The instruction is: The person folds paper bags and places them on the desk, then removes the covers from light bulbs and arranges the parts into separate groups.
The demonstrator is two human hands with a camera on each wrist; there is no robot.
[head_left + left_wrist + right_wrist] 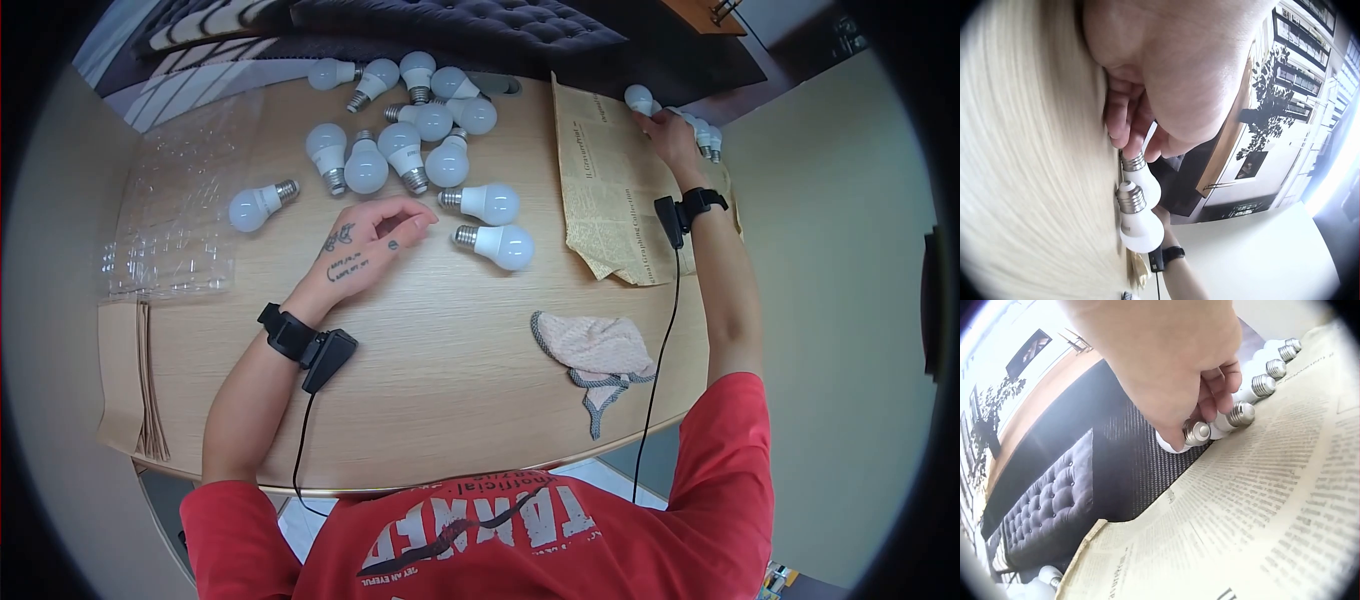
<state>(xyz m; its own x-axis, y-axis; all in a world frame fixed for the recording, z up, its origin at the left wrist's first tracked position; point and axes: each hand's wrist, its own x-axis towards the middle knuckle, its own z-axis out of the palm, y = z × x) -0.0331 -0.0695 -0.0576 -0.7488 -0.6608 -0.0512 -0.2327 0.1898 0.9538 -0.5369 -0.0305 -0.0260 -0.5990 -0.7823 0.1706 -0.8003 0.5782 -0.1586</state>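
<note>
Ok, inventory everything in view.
Loose bulbs: thirteen, white, tabletop
Bulb row: at least four, white, paper's edge
Held bulb: one, white, paper's far edge
Printed paper: one, tan, table's right
Plastic packaging: uncertain, transparent, table's left
Folded paper: several, brown, near left
Cloth: one, pink-grey, near right
Table: one, light wood, beneath
Side panels: two, pale, flanking table
Tufted furniture: one, dark, background
Plant: one, dark, background
Wrist cameras: two, black, worn
Shirt: one, red, worn
Hands: two, bare, left beside bulbs, right pinching one

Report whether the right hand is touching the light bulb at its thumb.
Touching. The right wrist view shows it: the right hand has its thumb against the light bulb, with no gap between them.
</note>
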